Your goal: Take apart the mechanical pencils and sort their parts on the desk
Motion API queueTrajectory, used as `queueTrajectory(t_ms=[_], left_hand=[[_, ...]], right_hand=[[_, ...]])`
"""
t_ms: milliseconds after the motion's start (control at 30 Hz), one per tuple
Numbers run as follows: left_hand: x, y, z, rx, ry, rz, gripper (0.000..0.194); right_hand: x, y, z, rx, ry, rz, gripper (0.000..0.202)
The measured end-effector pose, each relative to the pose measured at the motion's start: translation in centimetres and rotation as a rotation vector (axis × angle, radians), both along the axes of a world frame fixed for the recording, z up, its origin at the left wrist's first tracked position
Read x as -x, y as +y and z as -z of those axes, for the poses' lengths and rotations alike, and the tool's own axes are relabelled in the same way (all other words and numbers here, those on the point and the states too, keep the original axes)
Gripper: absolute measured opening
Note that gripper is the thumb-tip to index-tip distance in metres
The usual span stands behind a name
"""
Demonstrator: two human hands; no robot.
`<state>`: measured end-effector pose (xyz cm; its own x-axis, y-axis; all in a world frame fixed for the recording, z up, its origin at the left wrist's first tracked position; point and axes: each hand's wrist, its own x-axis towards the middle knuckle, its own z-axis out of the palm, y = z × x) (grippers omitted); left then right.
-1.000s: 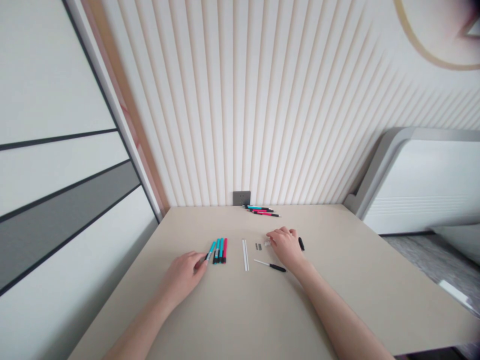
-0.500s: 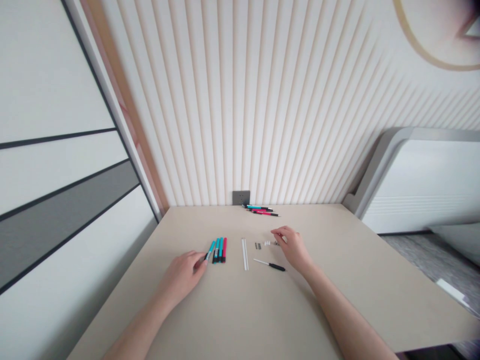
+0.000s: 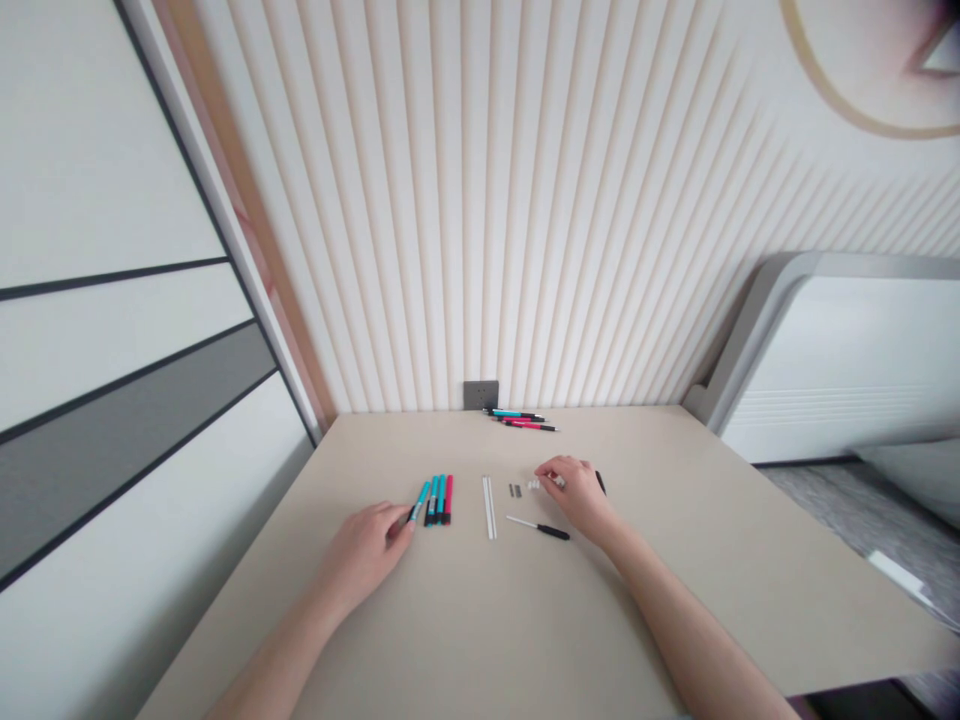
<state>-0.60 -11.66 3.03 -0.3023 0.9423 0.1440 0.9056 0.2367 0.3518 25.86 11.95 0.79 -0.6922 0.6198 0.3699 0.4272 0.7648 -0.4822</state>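
My left hand [image 3: 371,545] is closed on the lower, black end of a teal pen barrel [image 3: 422,495], which leans on the table. Right beside it lie a row of teal barrels [image 3: 440,495] and one red barrel [image 3: 449,495], all with black ends. My right hand [image 3: 577,495] is over the small white pieces [image 3: 533,484], thumb and fingers drawn together; anything between the fingertips is hidden. To its left lie small grey pieces [image 3: 515,491]. A thin black item [image 3: 601,482] shows just past its knuckles.
Two thin white rods [image 3: 489,508] lie mid-table. A small screwdriver [image 3: 551,531] with a black handle lies in front of my right hand. Several assembled teal and red pens [image 3: 525,420] lie at the table's back edge, below a dark wall socket [image 3: 481,394].
My right hand has shifted slightly left, toward the small white pieces, and a black item now shows on its right side. My left hand stays in place with the teal barrel.
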Motion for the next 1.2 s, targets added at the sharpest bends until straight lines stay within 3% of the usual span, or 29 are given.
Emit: queueTrajectory(t_ms=[400, 767, 967, 1200], left_hand=[[-0.6, -0.2, -0.9, 0.015, 0.013, 0.045, 0.019], [0.1, 0.2, 0.1, 0.026, -0.008, 0.034, 0.023], [-0.3, 0.3, -0.1, -0.132, 0.081, -0.038, 0.036], [-0.5, 0.4, -0.3, -0.206, 0.032, 0.017, 0.033]], right_hand=[[-0.4, 0.4, 0.0, 0.053, 0.129, -0.024, 0.024], [-0.3, 0.2, 0.4, 0.037, 0.091, -0.002, 0.032], [-0.6, 0.3, 0.1, -0.001, 0.104, -0.031, 0.031], [-0.5, 0.4, 0.2, -0.058, 0.033, 0.01, 0.026]])
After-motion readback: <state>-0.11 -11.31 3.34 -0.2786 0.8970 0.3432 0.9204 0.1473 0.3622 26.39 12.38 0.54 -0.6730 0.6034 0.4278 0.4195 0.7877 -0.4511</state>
